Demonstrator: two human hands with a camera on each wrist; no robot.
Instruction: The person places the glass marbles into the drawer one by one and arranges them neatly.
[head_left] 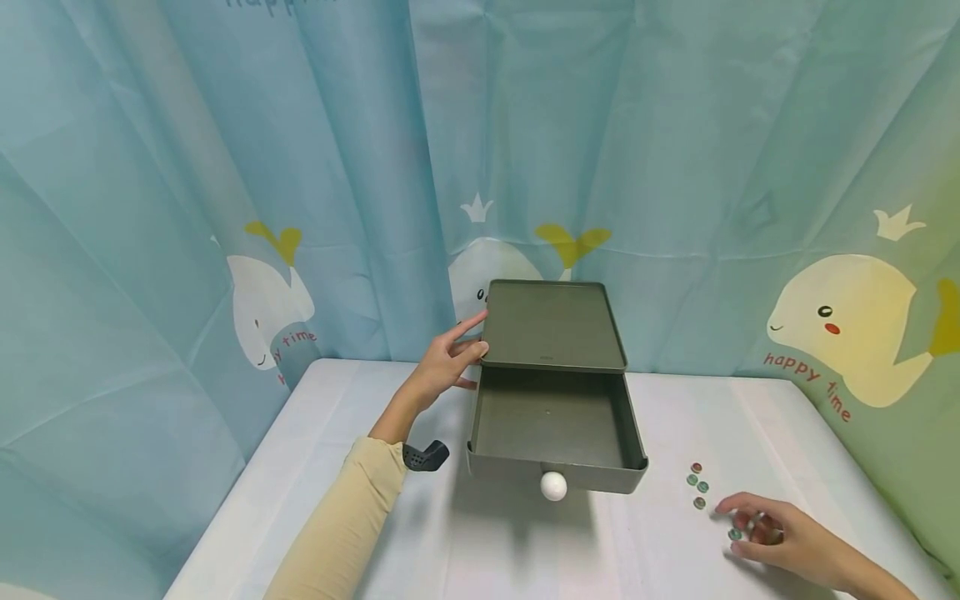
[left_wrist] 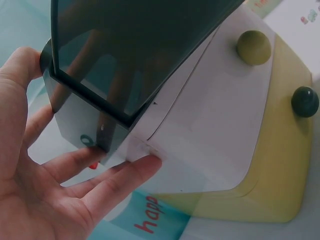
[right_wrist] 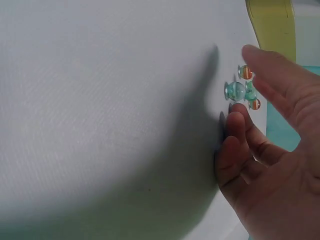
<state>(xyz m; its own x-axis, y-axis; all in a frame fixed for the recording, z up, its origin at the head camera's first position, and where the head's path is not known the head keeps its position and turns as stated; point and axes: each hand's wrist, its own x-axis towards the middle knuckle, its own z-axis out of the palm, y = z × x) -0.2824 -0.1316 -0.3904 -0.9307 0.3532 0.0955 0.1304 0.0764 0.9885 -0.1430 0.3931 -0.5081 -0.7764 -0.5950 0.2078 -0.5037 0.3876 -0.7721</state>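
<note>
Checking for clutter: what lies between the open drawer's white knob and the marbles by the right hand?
Only bare white table, seen in the head view, between the knob and the marbles.

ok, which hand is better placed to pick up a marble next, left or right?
Right. The right hand sits beside the marbles, fingers already at the nearest one. The left hand rests against the drawer box on the far side of the open drawer.

head: above, looking forward-down over table (head_left: 465, 542)
left wrist: close on drawer box (left_wrist: 140, 55)
right wrist: close on marbles (right_wrist: 242, 90), shared with head
</note>
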